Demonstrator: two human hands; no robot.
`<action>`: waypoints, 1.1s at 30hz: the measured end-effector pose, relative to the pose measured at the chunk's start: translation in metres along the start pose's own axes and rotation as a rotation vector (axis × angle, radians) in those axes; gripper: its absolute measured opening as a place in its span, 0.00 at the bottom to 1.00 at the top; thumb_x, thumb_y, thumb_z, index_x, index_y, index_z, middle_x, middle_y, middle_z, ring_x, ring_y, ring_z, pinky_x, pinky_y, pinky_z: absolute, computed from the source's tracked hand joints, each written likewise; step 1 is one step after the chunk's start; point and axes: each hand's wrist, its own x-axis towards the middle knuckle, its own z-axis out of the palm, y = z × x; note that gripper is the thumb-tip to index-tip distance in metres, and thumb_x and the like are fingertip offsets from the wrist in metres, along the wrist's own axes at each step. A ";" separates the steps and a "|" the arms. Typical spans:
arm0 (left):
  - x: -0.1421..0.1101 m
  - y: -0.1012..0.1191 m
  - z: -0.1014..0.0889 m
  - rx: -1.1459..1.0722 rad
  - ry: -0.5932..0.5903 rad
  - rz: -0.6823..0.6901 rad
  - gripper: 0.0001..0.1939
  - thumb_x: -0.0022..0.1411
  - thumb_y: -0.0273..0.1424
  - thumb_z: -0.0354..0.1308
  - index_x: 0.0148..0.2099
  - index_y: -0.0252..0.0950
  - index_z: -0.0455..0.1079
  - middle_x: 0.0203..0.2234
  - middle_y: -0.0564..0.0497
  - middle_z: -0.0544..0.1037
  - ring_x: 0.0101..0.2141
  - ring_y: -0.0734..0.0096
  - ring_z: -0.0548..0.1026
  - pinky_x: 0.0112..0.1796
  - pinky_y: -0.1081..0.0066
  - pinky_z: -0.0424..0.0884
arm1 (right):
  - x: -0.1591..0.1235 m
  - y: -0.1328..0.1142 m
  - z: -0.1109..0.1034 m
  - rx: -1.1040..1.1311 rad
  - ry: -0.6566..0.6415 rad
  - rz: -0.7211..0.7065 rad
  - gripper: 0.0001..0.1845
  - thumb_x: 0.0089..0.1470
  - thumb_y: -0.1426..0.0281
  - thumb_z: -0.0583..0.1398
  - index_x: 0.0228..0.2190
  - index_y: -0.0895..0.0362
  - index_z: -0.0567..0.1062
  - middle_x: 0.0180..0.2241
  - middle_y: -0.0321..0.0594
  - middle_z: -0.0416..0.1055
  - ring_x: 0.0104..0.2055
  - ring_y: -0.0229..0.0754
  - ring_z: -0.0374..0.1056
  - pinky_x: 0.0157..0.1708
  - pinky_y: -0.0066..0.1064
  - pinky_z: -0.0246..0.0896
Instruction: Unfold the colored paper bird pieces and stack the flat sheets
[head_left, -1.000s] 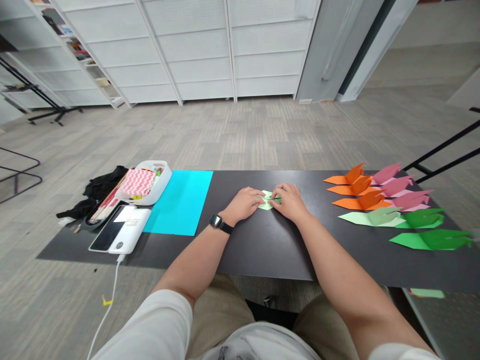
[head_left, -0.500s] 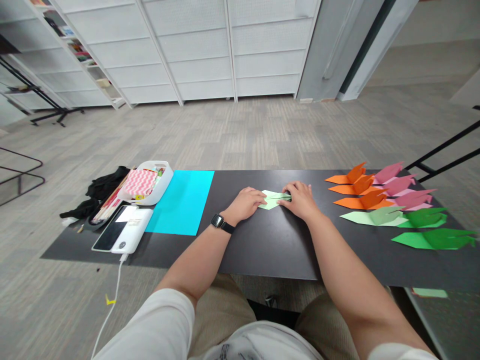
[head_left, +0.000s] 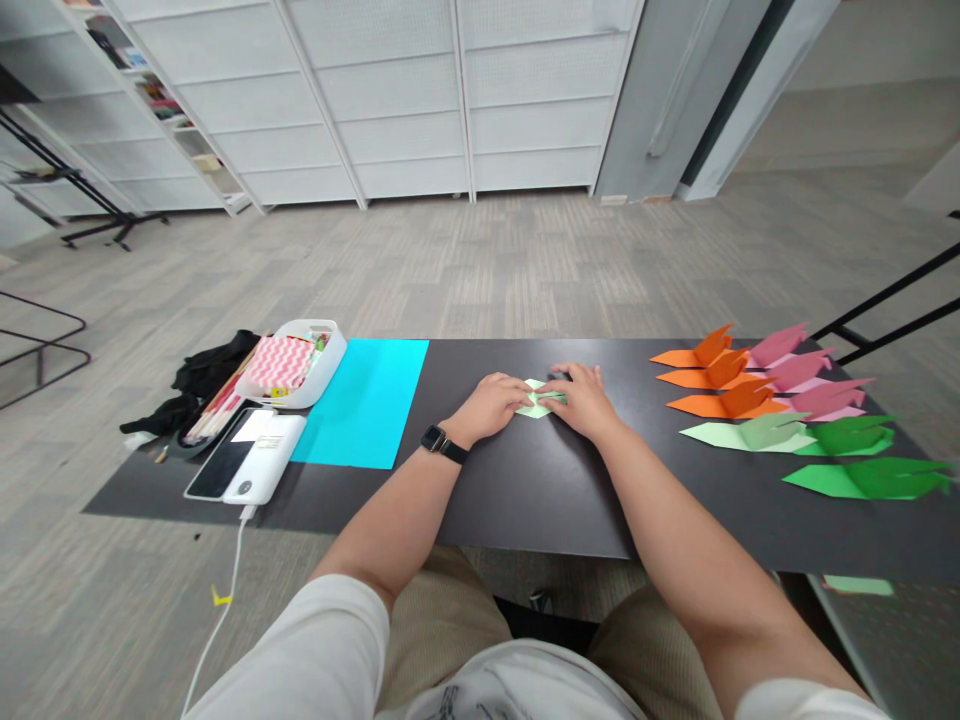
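A pale green folded paper (head_left: 537,408) lies on the dark table (head_left: 525,490) between my two hands. My left hand (head_left: 495,405), below a black watch, rests at its left end with the fingertips closed on the edge. From the other side, my right hand (head_left: 581,400) grips the paper's right part, thumb and fingers over it, covering that end. Off to the right stand finished folded paper birds: orange ones (head_left: 712,375), pink ones (head_left: 802,372), a pale green one (head_left: 750,433) and dark green ones (head_left: 862,478).
On the left lies a bright blue sheet (head_left: 367,400). A white basket (head_left: 322,385) with a pink zigzag-patterned item is beside it. Nearer me are a phone (head_left: 225,460) and a white power bank (head_left: 266,465) with a cable. A black cloth (head_left: 214,365) lies behind them.
My right hand has slid left along the pale green paper, closer to my left hand, and covers more of it. My left hand stays in nearly the same place.
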 end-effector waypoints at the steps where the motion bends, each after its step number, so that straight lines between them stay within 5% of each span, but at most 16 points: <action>1: -0.001 -0.001 -0.001 -0.002 0.007 -0.016 0.13 0.70 0.25 0.57 0.47 0.45 0.81 0.54 0.51 0.81 0.54 0.61 0.75 0.62 0.55 0.65 | 0.000 0.001 0.000 0.002 -0.003 0.001 0.10 0.61 0.65 0.67 0.43 0.39 0.86 0.59 0.42 0.70 0.66 0.59 0.61 0.70 0.75 0.35; 7: -0.009 -0.011 -0.018 -0.027 0.044 -0.153 0.07 0.65 0.30 0.66 0.45 0.44 0.79 0.54 0.50 0.78 0.58 0.58 0.72 0.69 0.45 0.52 | 0.000 0.004 0.000 0.012 -0.017 0.004 0.10 0.61 0.64 0.68 0.44 0.40 0.86 0.59 0.42 0.70 0.66 0.59 0.60 0.70 0.75 0.34; 11: -0.009 -0.009 -0.027 -0.094 0.081 -0.120 0.08 0.64 0.33 0.68 0.46 0.43 0.78 0.53 0.49 0.78 0.57 0.59 0.74 0.67 0.51 0.59 | 0.000 0.003 -0.001 0.011 -0.028 0.011 0.10 0.60 0.64 0.68 0.44 0.39 0.86 0.59 0.42 0.70 0.66 0.59 0.61 0.69 0.75 0.35; 17: -0.001 -0.001 -0.010 -0.066 0.062 0.000 0.09 0.66 0.35 0.66 0.48 0.43 0.79 0.49 0.49 0.81 0.52 0.61 0.76 0.58 0.58 0.67 | 0.000 0.003 0.000 0.026 -0.023 0.003 0.10 0.60 0.65 0.68 0.43 0.41 0.86 0.60 0.43 0.70 0.66 0.59 0.61 0.70 0.74 0.35; 27: -0.002 -0.007 -0.003 0.027 -0.006 -0.028 0.09 0.71 0.33 0.61 0.49 0.45 0.81 0.52 0.52 0.84 0.54 0.62 0.78 0.67 0.50 0.58 | -0.001 0.003 -0.003 0.032 -0.034 -0.022 0.11 0.62 0.64 0.66 0.45 0.43 0.85 0.59 0.45 0.71 0.65 0.60 0.63 0.69 0.76 0.36; 33: 0.000 0.000 -0.005 0.022 0.055 -0.073 0.09 0.72 0.30 0.58 0.45 0.42 0.81 0.48 0.52 0.85 0.50 0.65 0.80 0.66 0.53 0.63 | -0.002 0.003 -0.011 0.036 -0.037 -0.032 0.12 0.65 0.60 0.64 0.47 0.43 0.85 0.59 0.45 0.72 0.65 0.60 0.65 0.69 0.76 0.39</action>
